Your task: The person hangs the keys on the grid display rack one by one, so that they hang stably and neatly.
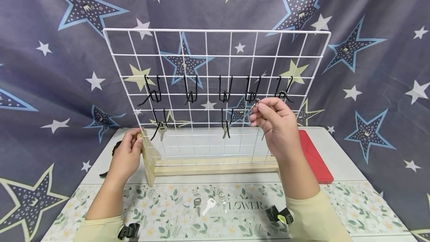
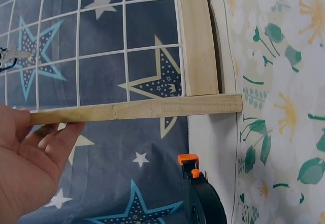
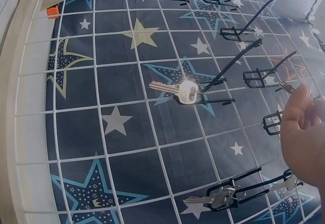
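My left hand (image 1: 127,155) holds the wooden side post (image 1: 147,160) of a stand, fingers on one face and thumb on the other. The stand carries a white wire grid (image 1: 218,56) with black hooks in two rows. Near the upper right hooks, my right hand (image 1: 278,128) pinches a small key (image 3: 286,87) with a ring; the fingers cover part of it. Other keys hang from the lower hooks: a left key (image 1: 162,133), a middle key (image 1: 225,130) and a right key (image 3: 218,198), mostly behind my right hand in the head view.
Three keys lie on the floral mat in front of the stand: a dark-headed key (image 1: 197,204), a white key (image 1: 209,206) and a clear-looking key (image 1: 223,202). A red envelope-like case (image 1: 315,158) lies right of the stand. Left of it sits a black object with orange parts (image 2: 200,193).
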`<state>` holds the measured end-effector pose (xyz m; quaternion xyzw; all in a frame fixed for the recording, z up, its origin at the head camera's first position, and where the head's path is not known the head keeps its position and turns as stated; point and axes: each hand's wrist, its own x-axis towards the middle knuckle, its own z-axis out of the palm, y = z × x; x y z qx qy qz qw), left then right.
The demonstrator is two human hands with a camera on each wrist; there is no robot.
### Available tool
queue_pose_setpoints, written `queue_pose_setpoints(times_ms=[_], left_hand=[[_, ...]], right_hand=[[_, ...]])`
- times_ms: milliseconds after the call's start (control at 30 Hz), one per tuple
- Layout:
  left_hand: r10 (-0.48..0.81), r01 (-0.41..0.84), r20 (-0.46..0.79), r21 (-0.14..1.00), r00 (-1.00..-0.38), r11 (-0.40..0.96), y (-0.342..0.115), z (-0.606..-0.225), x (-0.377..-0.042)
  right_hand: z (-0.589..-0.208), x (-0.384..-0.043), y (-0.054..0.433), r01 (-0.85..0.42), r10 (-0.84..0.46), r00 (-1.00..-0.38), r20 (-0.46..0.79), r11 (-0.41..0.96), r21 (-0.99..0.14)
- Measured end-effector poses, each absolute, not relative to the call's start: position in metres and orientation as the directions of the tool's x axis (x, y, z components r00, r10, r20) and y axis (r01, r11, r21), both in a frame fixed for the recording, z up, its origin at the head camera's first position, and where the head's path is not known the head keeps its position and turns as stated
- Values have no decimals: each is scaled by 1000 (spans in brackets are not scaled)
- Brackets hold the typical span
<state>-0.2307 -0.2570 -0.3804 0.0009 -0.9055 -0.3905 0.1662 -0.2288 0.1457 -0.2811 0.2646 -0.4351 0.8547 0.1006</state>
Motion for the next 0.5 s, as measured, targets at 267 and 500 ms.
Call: queue_pose_setpoints(times_ms=[267, 500], left_hand=[[-128, 124, 291, 710, -948, 693, -257, -380, -231], [-125, 126, 288, 714, -949, 689, -257, -380, -231]], right_hand=[[-281, -236, 143, -407, -24, -859, 512, -576, -709], [-278, -241, 139, -391, 0, -881, 473, -561, -729]])
